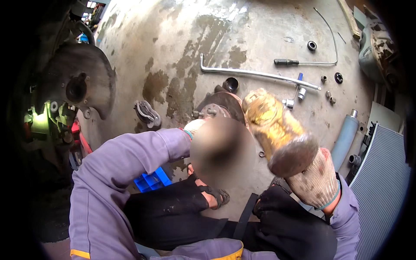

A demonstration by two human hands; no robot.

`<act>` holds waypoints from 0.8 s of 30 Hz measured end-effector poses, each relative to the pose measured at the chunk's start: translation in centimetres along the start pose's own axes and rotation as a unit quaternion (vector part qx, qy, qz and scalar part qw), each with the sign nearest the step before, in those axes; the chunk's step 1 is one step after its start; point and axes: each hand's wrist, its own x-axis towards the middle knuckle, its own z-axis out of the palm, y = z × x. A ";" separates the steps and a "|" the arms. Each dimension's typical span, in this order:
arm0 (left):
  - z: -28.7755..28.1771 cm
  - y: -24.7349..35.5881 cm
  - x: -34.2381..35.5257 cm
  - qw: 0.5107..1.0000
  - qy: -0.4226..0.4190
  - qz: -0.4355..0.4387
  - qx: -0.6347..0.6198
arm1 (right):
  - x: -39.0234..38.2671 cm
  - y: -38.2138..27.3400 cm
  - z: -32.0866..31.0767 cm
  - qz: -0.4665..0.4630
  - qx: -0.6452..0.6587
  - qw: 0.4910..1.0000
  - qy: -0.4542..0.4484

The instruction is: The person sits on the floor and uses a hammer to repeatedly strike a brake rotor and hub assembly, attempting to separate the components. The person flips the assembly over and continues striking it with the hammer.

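My right hand (pixel 315 181), in a stained knit work glove, is closed round a heavy hammer (pixel 277 125) with worn yellow paint. The hammer's head is raised, with its bare metal face toward me; the handle is hidden behind it. In front of me stands a rusty wheel hub (pixel 216 109) with studs, on a round dark part (pixel 227 104). My left hand (pixel 195 126), also gloved, is against the near left side of the hub. A round blurred patch covers its fingers and whatever is beneath them.
Brake pads (pixel 147 114) lie left of the hub. Beyond it are a long breaker bar (pixel 260 73), sockets (pixel 302 92), a bearing ring (pixel 311 45) and a cable tool (pixel 287 62). A blue tray (pixel 152 179) sits by my foot; a radiator (pixel 381 190) is at right.
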 end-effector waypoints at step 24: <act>-2.7 -1.4 -7.7 0.815 0.048 -0.365 -0.447 | -1.8 11.5 7.5 0.287 0.080 0.955 0.004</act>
